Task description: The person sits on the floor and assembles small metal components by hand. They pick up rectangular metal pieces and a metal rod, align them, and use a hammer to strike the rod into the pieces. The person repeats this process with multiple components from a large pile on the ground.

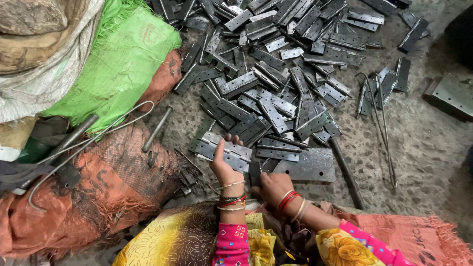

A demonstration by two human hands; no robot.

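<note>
A big heap of grey metal hinges [276, 64] covers the speckled floor in front of me. My left hand [224, 162] is closed on a stack of opened hinges [222, 150], fingers curled over its near edge. My right hand [272, 187] grips a small dark hinge [254, 173] beside a flat perforated steel plate [308, 165]. Both wrists wear bangles above bright pink sleeves.
Orange sacks [98, 187] and a green mesh bag [123, 59] lie at the left with bent wire hooks [74, 157] and a steel rod [156, 129]. Long wire hooks [382, 123] lie at the right, a dark bar [347, 175] near the plate, and a metal plate [451, 93] at the far right.
</note>
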